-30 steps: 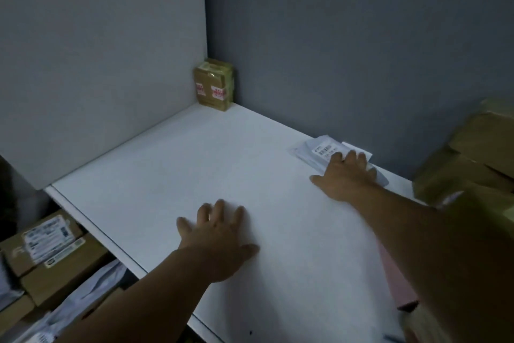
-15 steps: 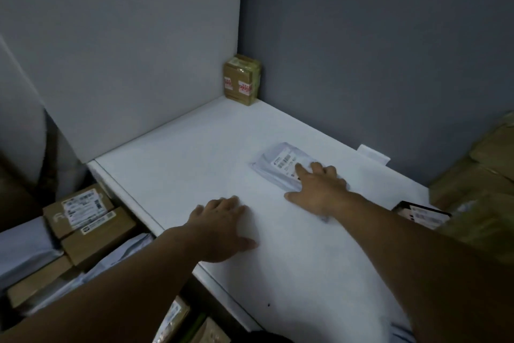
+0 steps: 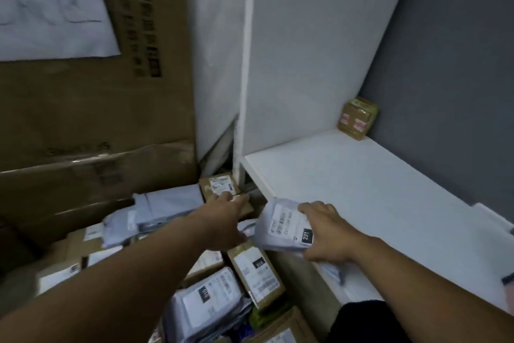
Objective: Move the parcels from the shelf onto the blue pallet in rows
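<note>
My right hand (image 3: 328, 234) grips a flat grey mailer parcel (image 3: 281, 227) with a white label marked 231, held just past the front-left edge of the white shelf (image 3: 375, 198). My left hand (image 3: 225, 220) reaches out over the pile of parcels (image 3: 211, 295) below, fingers extended toward a small brown box (image 3: 219, 185) and a grey mailer (image 3: 169, 203). Whether the fingers touch anything is unclear. A small taped brown box (image 3: 357, 118) stands in the shelf's back corner. No blue pallet shows under the pile.
A large cardboard carton (image 3: 91, 86) with a white sheet taped on it fills the left side. A white upright panel (image 3: 247, 64) bounds the shelf at the left. A grey wall (image 3: 450, 78) backs the shelf. Something dark (image 3: 358, 320) sits at the bottom edge.
My right hand slid the grey mailer from the back of the shelf to its front edge and lifted it off. My left hand left the shelf top and reached over the pile. My view swung left.
</note>
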